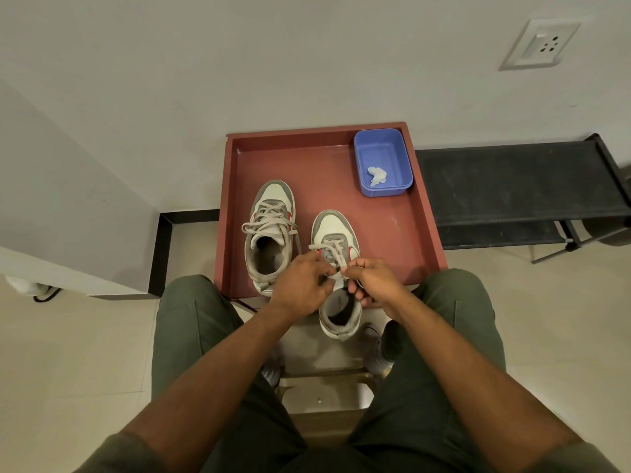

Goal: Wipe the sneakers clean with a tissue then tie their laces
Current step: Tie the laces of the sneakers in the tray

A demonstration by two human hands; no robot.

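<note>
2 grey-and-white sneakers with red accents sit on a reddish-brown tray [423,213], toes toward its far edge. The left sneaker [271,230] lies wholly on the tray near its left edge, its laces [264,227] looped loosely across the tongue. The right sneaker [336,268] is nearer the tray's middle, with its heel hanging over the near edge. 2 hands work over that shoe: the left hand [300,285] and right hand [370,283] each pinch a strand of the right sneaker's laces [329,249] just above the tongue, fingers curled around the cord; they cover the mid part of the shoe. 1 blue plastic tub [403,158] stands in the tray's far right corner, and 1 crumpled white tissue [376,175] lies on its bottom. To the right of the tray stands a black bench [519,186], and a white wall socket [541,44] is mounted on the wall above it. The person's knees in olive trousers [191,322] flank the tray's near edge.
</note>
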